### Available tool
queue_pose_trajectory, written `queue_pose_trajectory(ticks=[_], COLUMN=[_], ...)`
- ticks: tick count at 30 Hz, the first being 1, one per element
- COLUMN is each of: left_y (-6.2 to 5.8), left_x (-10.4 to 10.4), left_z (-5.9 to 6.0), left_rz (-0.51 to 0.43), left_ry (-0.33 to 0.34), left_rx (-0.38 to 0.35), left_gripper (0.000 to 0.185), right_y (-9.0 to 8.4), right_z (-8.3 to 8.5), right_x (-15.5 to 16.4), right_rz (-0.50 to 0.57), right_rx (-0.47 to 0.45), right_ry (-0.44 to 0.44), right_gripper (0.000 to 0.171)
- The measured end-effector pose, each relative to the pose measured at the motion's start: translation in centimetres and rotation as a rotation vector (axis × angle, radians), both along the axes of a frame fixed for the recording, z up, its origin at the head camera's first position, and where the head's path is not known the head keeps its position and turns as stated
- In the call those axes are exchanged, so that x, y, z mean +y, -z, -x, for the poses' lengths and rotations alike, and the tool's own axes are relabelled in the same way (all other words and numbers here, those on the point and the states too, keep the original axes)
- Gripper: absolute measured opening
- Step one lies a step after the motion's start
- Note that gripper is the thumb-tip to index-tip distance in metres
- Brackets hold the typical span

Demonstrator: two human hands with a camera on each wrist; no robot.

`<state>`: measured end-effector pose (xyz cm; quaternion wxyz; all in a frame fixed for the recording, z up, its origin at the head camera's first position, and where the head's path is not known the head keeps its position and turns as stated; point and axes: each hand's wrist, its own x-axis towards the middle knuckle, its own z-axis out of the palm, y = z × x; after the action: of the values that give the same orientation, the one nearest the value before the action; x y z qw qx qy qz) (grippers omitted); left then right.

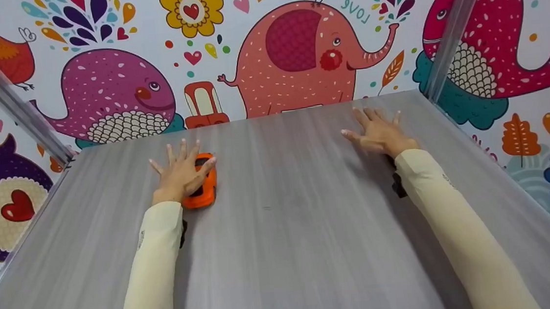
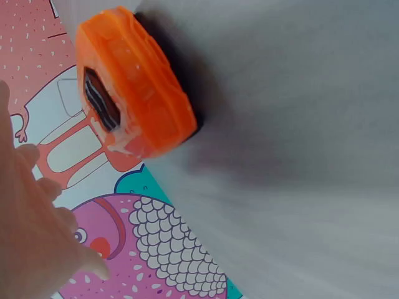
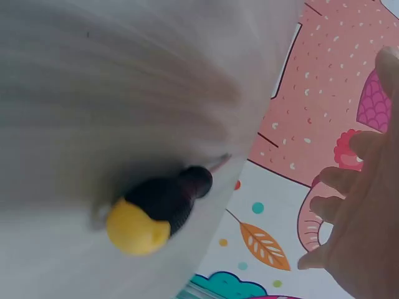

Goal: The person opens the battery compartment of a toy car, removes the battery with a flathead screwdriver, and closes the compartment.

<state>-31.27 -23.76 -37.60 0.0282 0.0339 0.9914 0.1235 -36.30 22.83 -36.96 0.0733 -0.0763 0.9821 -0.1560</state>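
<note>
An orange toy car (image 1: 203, 195) with dark windows sits on the grey table at the left. My left hand (image 1: 178, 176) is spread over its left side, fingers straight, and hides part of it. In the left wrist view the car (image 2: 134, 87) shows apart from the left hand (image 2: 37, 230). On the right, my right hand (image 1: 378, 131) is held with fingers spread near the table's back edge. A screwdriver (image 3: 162, 208) with a black and yellow handle and a thin shaft lies below the right hand (image 3: 355, 205) in the right wrist view. From the head view the screwdriver is hidden.
The grey wood-look table (image 1: 281, 232) reaches back to a wall (image 1: 230, 79) printed with cartoon animals. Metal posts stand at the table's back left (image 1: 9, 87) and back right (image 1: 459, 32). Dark devices sit under both wrists.
</note>
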Motion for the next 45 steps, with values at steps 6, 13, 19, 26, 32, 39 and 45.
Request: queue_pose_trajectory(ticks=[6,13,19,26,32,39,45], left_y=[0.0,0.1,0.0,-0.4,-0.1,0.0,-0.3], left_x=[-0.5,-1.0,-1.4,-2.2,-2.8,-3.4,-4.1], left_z=[-0.2,-0.5,-0.6,-0.1,0.2,1.1,1.3], left_rz=[-0.027,-0.061,-0.138,-0.25,-0.337,-0.448,-0.539], left_ry=[0.026,0.074,0.076,0.024,-0.01,-0.058,-0.134], left_rx=[0.0,0.023,0.022,-0.034,-0.101,-0.151,-0.249], left_gripper=[0.093,0.082,0.079,0.08,0.081,0.082,0.088], right_y=[0.8,1.4,1.9,2.5,3.0,3.2,3.4], right_z=[-0.2,-0.4,-0.9,-1.9,-3.1,-4.3,-5.0], right_x=[-0.7,-2.1,-4.1,-7.5,-10.6,-14.1,-16.9], right_rz=[0.114,0.219,0.306,0.538,0.647,0.866,0.939], right_rx=[-0.038,-0.031,-0.019,0.017,-0.069,-0.183,-0.287], right_ry=[0.03,0.03,0.009,-0.027,-0.022,-0.102,-0.103], right_gripper=[0.109,0.104,0.097,0.076,0.07,0.057,0.055])
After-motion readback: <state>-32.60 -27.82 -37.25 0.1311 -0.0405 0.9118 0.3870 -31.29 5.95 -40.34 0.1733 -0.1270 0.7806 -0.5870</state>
